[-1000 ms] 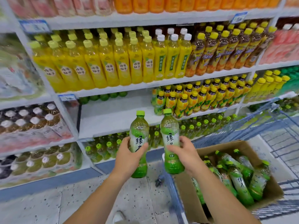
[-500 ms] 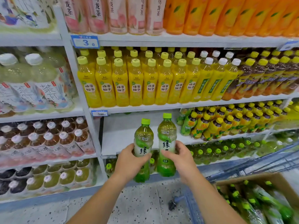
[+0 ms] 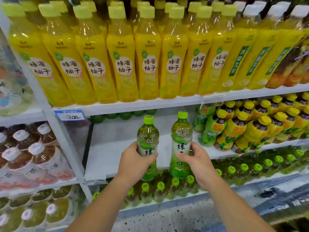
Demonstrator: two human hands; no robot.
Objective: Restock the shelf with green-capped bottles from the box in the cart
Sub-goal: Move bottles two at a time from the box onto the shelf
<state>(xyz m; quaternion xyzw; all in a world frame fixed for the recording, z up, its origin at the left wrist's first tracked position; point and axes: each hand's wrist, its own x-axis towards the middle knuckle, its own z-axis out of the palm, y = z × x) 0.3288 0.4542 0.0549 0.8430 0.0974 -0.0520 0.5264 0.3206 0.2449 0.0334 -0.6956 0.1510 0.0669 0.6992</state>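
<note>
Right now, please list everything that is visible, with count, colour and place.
left green-capped clear plastic tea bottle: one, green, upright before the white shelf board
right green-capped tea bottle: one, green, beside it
yellow plastic juice bottles: eight in front, yellow, shelf above
yellow-capped wrapped bottles: many, yellow-green, same shelf, right
shelved green-capped bottles: many, green, shelf below
white-capped brown bottles: several, brown, left bay
blue price tag: one, blue, shelf edge
left hand: grips the left bottle
right hand: grips the right bottle

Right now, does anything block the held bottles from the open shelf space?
Nothing visible does. The left hand grips the left bottle, the right hand the right bottle, both upright before the bare shelf; green bottles stand at its back, yellow-capped bottles to its right.
</note>
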